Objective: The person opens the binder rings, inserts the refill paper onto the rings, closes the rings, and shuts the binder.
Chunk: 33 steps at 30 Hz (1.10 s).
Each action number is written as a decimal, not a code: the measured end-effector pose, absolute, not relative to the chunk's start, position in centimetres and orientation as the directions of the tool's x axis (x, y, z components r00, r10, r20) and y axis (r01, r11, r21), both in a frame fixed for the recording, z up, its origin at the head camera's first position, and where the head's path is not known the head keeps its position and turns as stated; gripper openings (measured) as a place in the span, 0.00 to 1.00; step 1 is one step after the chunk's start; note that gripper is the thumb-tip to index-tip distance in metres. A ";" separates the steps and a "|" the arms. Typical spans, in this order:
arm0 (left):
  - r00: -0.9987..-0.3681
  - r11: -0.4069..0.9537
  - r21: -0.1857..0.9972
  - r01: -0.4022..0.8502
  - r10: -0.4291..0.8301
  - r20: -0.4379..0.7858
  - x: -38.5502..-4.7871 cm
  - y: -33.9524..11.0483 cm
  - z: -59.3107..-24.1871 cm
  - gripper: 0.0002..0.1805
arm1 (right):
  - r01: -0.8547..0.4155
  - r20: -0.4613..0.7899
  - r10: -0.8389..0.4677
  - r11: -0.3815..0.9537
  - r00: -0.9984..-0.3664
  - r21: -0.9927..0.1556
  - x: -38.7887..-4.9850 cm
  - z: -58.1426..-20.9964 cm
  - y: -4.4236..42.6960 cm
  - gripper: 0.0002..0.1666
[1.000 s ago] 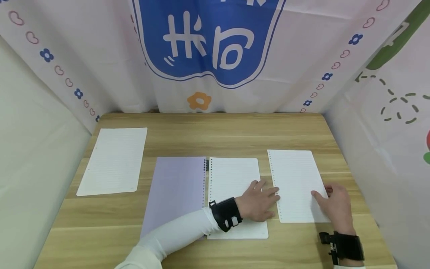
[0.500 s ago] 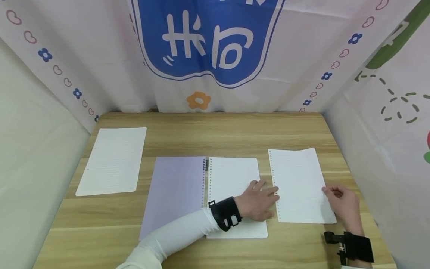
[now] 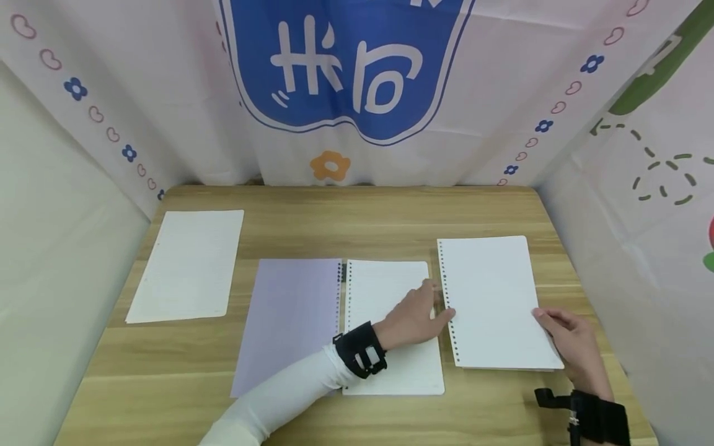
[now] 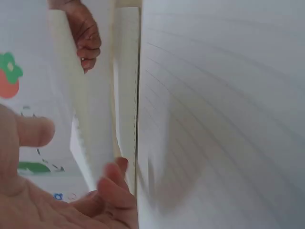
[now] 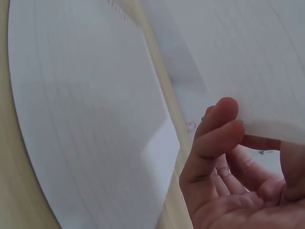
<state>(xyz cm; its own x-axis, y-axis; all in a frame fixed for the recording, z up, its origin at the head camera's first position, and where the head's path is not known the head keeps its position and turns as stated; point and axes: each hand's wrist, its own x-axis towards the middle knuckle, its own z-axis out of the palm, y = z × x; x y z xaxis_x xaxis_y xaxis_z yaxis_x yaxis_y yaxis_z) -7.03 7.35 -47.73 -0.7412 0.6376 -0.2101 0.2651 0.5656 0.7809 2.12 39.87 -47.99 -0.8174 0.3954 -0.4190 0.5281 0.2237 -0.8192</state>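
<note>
A white loose-leaf sheet [image 3: 488, 291] with holes down its left side is raised above the table at the right. My right hand [image 3: 577, 347] pinches its right edge between thumb and fingers. More lined paper [image 5: 95, 119] lies beneath it in the right wrist view. My left hand [image 3: 409, 319] reaches over the open notebook's lined page [image 3: 382, 291], fingers extended, its thumb at the sheet's holed edge. The left wrist view shows the thumb and fingers spread apart around the sheet's near edge. The notebook's purple left side [image 3: 295, 310] is partly behind the left sleeve.
Another lined loose sheet [image 3: 189, 266] lies flat at the far left. A wooden table [image 3: 346, 217] bears everything, with a white printed curtain [image 3: 390, 167] hanging behind its back edge. Both wrists carry black straps [image 3: 362, 350].
My right hand has moved from beside the sheet to pinching and raising it. The sheet has shifted slightly up and left in view. My left hand has turned, bringing its thumb to the holed edge.
</note>
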 end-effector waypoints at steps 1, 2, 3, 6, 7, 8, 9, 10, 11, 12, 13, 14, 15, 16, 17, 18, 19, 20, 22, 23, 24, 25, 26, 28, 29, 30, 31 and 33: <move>-0.751 0.527 0.826 0.201 0.624 -0.216 -7.2 7.0 -47.8 0.35 | 0.518 -0.425 0.379 0.188 -0.822 -0.834 2.1 -47.9 39.5 0.12; -0.755 0.485 0.862 0.144 0.617 -0.221 -7.4 6.7 -47.8 0.33 | 0.505 -0.431 0.360 0.140 -0.827 -0.852 2.0 -47.8 39.2 0.07; -0.760 0.449 0.888 0.099 0.610 -0.224 -7.6 6.3 -47.9 0.31 | 0.492 -0.436 0.336 0.101 -0.835 -0.865 1.9 -47.7 38.8 0.05; -0.783 0.366 0.930 0.042 0.590 -0.197 -8.1 5.1 -48.3 0.19 | 0.435 -0.420 0.248 0.003 -0.873 -0.901 1.7 -47.7 37.6 0.04; -0.791 0.347 0.937 0.037 0.583 -0.185 -8.2 4.8 -48.4 0.16 | 0.419 -0.412 0.217 -0.015 -0.885 -0.908 1.6 -47.7 37.2 0.04; -0.798 0.334 0.942 0.038 0.577 -0.173 -8.3 4.4 -48.6 0.15 | 0.409 -0.406 0.189 -0.026 -0.894 -0.912 1.5 -47.8 36.9 0.04; -0.807 0.325 0.945 0.038 0.568 -0.163 -8.4 4.0 -48.7 0.14 | 0.406 -0.405 0.166 -0.025 -0.899 -0.913 1.5 -47.8 36.5 0.05; -0.814 0.322 0.946 0.038 0.558 -0.157 -8.4 3.6 -48.8 0.14 | 0.402 -0.400 0.149 -0.014 -0.905 -0.915 1.4 -47.9 36.2 0.05; -0.820 0.322 0.946 0.038 0.551 -0.154 -8.5 3.3 -48.9 0.13 | 0.406 -0.401 0.138 0.007 -0.905 -0.914 1.3 -47.9 35.9 0.05; -0.823 0.328 0.944 0.037 0.546 -0.157 -8.5 2.9 -49.0 0.12 | 0.414 -0.407 0.128 0.034 -0.904 -0.910 1.1 -47.9 35.6 0.07; -0.825 0.337 0.941 0.037 0.541 -0.162 -8.5 2.5 -49.0 0.12 | 0.421 -0.411 0.121 0.070 -0.904 -0.905 1.0 -47.9 35.3 0.09; -0.826 0.346 0.938 0.037 0.538 -0.166 -8.5 2.2 -49.0 0.12 | 0.426 -0.414 0.117 0.101 -0.903 -0.899 0.8 -47.9 35.1 0.12; -0.826 0.351 0.936 0.034 0.537 -0.172 -8.5 1.8 -49.0 0.12 | 0.429 -0.416 0.113 0.136 -0.902 -0.893 0.7 -47.9 34.8 0.15; -0.825 0.359 0.933 0.032 0.537 -0.179 -8.5 1.5 -49.0 0.12 | 0.428 -0.415 0.107 0.169 -0.904 -0.888 0.5 -47.9 34.5 0.19; -0.823 0.366 0.930 0.028 0.537 -0.186 -8.5 1.1 -49.0 0.12 | 0.425 -0.412 0.104 0.198 -0.905 -0.883 0.3 -47.9 34.2 0.22; -0.821 0.375 0.927 0.027 0.538 -0.194 -8.5 0.7 -48.9 0.12 | 0.420 -0.408 0.100 0.221 -0.907 -0.880 0.2 -47.9 33.9 0.25; -0.820 0.383 0.923 0.027 0.537 -0.199 -8.5 0.3 -48.9 0.12 | 0.412 -0.401 0.096 0.243 -0.911 -0.878 0.0 -48.0 33.5 0.27; -0.819 0.388 0.921 0.024 0.536 -0.205 -8.4 0.0 -48.9 0.12 | 0.403 -0.393 0.093 0.262 -0.915 -0.877 -0.1 -48.0 33.2 0.29; -0.818 0.404 0.914 0.018 0.532 -0.220 -8.4 -0.8 -48.8 0.12 | 0.385 -0.375 0.091 0.285 -0.923 -0.878 -0.4 -48.1 32.4 0.29; -0.818 0.415 0.910 0.016 0.528 -0.227 -8.3 -1.3 -48.7 0.13 | 0.378 -0.368 0.091 0.291 -0.926 -0.879 -0.6 -48.1 32.0 0.29; -0.819 0.426 0.905 0.014 0.524 -0.234 -8.3 -1.7 -48.7 0.13 | 0.373 -0.363 0.089 0.292 -0.927 -0.881 -0.7 -48.2 31.6 0.28; -0.820 0.434 0.901 0.008 0.519 -0.243 -8.2 -2.2 -48.7 0.13 | 0.368 -0.359 0.087 0.297 -0.929 -0.881 -0.8 -48.3 31.2 0.27; -0.821 0.444 0.896 0.004 0.512 -0.251 -8.2 -2.7 -48.7 0.13 | 0.369 -0.360 0.085 0.293 -0.929 -0.882 -0.9 -48.4 30.8 0.26; -0.830 0.472 0.882 -0.003 0.491 -0.266 -8.0 -3.7 -48.7 0.13 | 0.377 -0.368 0.086 0.277 -0.926 -0.884 -1.1 -48.6 29.9 0.25; -0.836 0.489 0.872 -0.008 0.475 -0.274 -7.9 -4.2 -48.8 0.14 | 0.383 -0.375 0.084 0.270 -0.923 -0.883 -1.2 -48.7 29.5 0.24; -0.843 0.504 0.864 -0.014 0.459 -0.281 -7.8 -4.7 -48.8 0.15 | 0.390 -0.382 0.083 0.263 -0.920 -0.883 -1.2 -48.8 29.1 0.24; -0.849 0.517 0.856 -0.015 0.445 -0.284 -7.7 -5.2 -48.8 0.16 | 0.398 -0.390 0.085 0.255 -0.917 -0.881 -1.3 -48.9 28.7 0.23; -0.861 0.544 0.839 -0.014 0.420 -0.287 -7.6 -6.1 -48.8 0.18 | 0.416 -0.405 0.094 0.233 -0.910 -0.879 -1.3 -49.1 28.1 0.23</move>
